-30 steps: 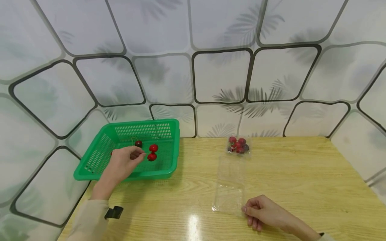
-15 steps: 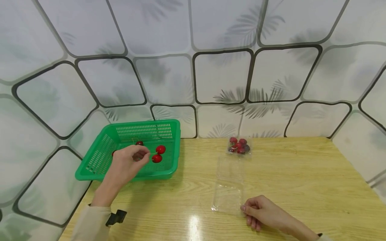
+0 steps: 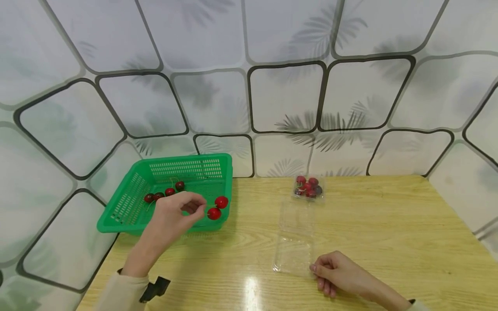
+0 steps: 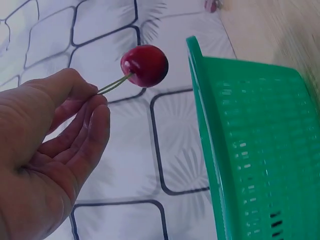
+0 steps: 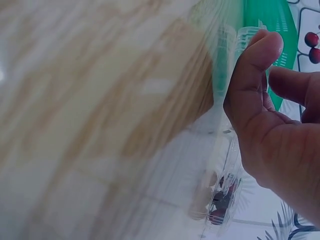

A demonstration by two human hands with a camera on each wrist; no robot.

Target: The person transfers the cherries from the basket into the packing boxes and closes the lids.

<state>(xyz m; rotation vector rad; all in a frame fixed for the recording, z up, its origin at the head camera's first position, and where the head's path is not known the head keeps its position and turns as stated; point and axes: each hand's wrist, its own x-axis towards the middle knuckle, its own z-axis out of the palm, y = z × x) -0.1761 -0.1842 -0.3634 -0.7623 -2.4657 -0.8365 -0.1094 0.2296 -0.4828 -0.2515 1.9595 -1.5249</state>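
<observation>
My left hand (image 3: 171,224) pinches thin green stems between thumb and fingertips. From them hang two bright red cherries (image 3: 221,202), near the right rim of the green basket (image 3: 163,162). In the left wrist view only one cherry (image 4: 145,66) shows, with two stems meeting at it. Several darker cherries (image 3: 169,192) lie in the basket, partly behind the hand. My right hand (image 3: 342,274) rests on the table with loosely bent fingers, its fingertips at the near right corner of an opened clear plastic box (image 3: 294,255). A gap shows between thumb and forefinger in the right wrist view.
Behind the opened box stands another clear box (image 3: 308,188) filled with several red and dark cherries. The light wooden table (image 3: 381,224) runs back to a wall covering (image 3: 285,99) with leaf patterns. The basket's raised sides stand under the left hand.
My left hand has moved right, carrying the two cherries from over the basket's middle to its right rim. More cherries in the basket now show. The right hand stays put.
</observation>
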